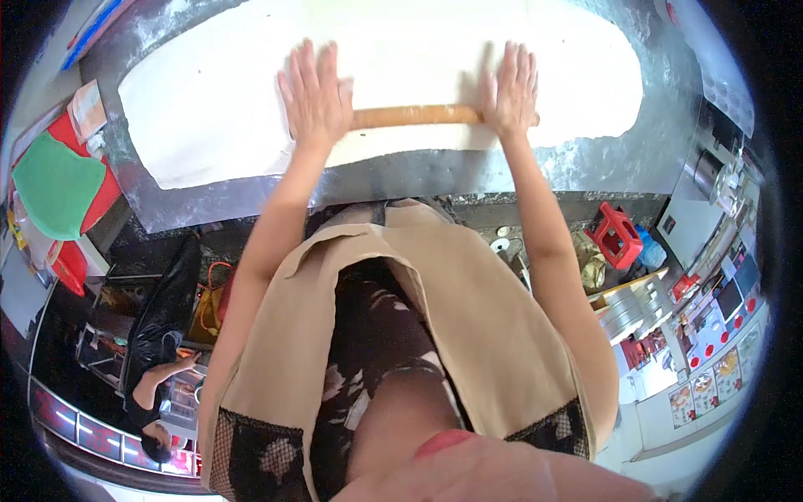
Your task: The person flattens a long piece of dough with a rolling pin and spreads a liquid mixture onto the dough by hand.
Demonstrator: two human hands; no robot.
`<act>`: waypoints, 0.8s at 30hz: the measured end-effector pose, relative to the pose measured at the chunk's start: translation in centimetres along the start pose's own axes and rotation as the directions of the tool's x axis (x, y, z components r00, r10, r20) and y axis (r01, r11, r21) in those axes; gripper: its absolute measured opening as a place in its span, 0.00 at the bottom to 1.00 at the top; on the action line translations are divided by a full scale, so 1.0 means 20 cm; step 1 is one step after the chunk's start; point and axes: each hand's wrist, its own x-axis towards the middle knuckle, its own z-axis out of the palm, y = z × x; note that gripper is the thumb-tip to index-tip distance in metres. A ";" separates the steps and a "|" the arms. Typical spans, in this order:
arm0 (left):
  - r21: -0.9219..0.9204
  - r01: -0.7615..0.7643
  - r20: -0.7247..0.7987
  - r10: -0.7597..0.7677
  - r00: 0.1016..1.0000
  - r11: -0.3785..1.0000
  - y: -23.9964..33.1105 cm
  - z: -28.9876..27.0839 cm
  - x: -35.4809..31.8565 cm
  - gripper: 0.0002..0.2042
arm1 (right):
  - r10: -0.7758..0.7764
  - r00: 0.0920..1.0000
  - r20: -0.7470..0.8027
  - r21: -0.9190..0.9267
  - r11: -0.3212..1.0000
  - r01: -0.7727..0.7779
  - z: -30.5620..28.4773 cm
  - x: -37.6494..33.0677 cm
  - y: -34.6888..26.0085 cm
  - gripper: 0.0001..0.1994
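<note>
While both palms press flat, fingers spread, left hand (314, 96) and right hand (510, 88) pin the rolling pin (416, 115) lying left-right across the dough sheet (209, 100) on the floured metal table (585, 163); red stool (616, 236) below.

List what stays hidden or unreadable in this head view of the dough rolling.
- Wooden rolling pin: both ends hidden under the flat left hand and right hand.
- Wide white dough sheet: far edge cut off by the top of the picture.
- Grey metal worktop: its near edge partly hidden by the person's forearms.
- Red plastic crate: contents too small to tell.
</note>
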 end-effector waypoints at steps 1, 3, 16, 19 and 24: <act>0.009 -0.017 -0.023 0.017 1.000 1.000 0.03 -0.01 -0.09 0.29 | 0.018 0.999 0.038 -0.082 0.997 -0.015 -0.02 -0.10 0.01 0.31; 0.019 -0.092 -0.003 0.092 0.996 0.996 0.05 0.00 -0.33 0.26 | 0.002 0.990 0.138 -0.122 0.992 0.015 -0.05 -0.36 0.03 0.33; 0.029 -0.103 0.000 0.103 0.995 0.994 -0.23 -0.18 -0.09 0.25 | -0.355 0.932 0.070 -0.002 0.935 0.356 -0.12 0.06 -0.05 0.21; 0.111 0.234 -0.121 -0.221 0.968 0.966 -0.14 -0.19 0.07 0.27 | -0.276 0.961 -0.018 -0.012 0.961 0.275 0.01 0.31 -0.12 0.22; 0.009 0.153 -0.161 -0.150 0.975 0.988 -0.03 0.10 0.07 0.29 | 0.045 0.962 -0.271 0.120 0.993 -0.013 0.13 0.74 -0.23 0.20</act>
